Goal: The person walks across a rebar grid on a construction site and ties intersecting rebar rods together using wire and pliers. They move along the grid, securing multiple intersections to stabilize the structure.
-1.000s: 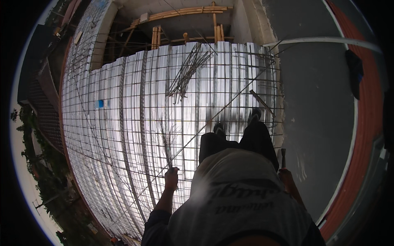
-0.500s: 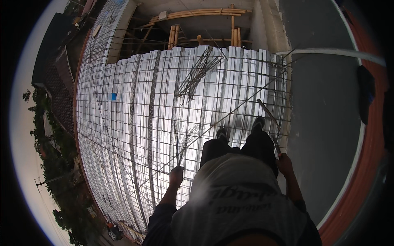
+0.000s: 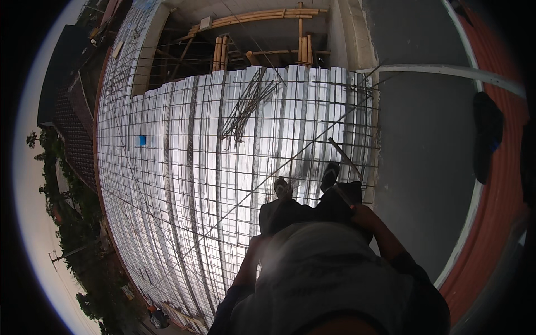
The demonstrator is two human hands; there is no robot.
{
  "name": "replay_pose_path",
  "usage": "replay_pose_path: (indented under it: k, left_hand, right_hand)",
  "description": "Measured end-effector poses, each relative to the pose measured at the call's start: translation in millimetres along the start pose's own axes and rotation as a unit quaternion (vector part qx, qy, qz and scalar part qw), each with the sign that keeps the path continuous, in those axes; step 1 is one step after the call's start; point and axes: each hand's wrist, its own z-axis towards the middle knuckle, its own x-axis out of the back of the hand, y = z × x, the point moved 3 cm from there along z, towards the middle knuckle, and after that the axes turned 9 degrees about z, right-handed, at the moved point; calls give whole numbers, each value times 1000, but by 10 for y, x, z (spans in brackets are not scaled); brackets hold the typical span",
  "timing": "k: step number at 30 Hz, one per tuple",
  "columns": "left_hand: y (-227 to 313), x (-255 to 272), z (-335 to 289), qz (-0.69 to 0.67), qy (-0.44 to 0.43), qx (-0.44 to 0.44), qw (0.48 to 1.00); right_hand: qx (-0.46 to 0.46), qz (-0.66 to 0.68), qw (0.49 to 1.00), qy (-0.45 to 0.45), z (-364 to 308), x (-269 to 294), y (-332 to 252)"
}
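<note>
Nearest: right hand (image 3: 360, 212) clenched round thin metal rod (image 3: 343, 156), rod angling up past shoes (image 3: 306, 181). Left hand (image 3: 255, 244) low at hip, grip not discernible. Underfoot: rebar mesh (image 3: 184, 184) over corrugated metal deck (image 3: 162, 223); risk: shoe catches in mesh gap, stumble. Farther: loose rebar bundle (image 3: 245, 103), trip hazard. Beyond: open deck edge above bamboo scaffold (image 3: 262, 17); fall risk.

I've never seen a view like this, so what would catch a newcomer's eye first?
The shiny ribbed metal deck under a rebar grid fills the middle, with a loose rebar bundle lying near its far edge. At the bottom the person stands on it, right hand gripping a thin rod, left hand low beside the body.
</note>
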Motion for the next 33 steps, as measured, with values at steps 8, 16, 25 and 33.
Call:
replay_pose_path:
  k: [8, 16, 25, 33]
  left_hand:
    - [19, 618, -460, -61, -38, -87, 994]
    - [-706, 860, -477, 93, 40, -264, 959]
    - [-872, 849, -238, 16, 42, -211, 976]
    - [-348, 1103, -203, -416, 60, 183, 889]
  right_hand:
    - [-28, 30, 989, -139, -587, 143, -751]
    - [-29, 37, 987, -154, -740, -591, -1117]
    - [-20, -105, 982, -153, -420, -849, -1073]
    - [-98, -94, 988, -69, -39, -236, -1045]
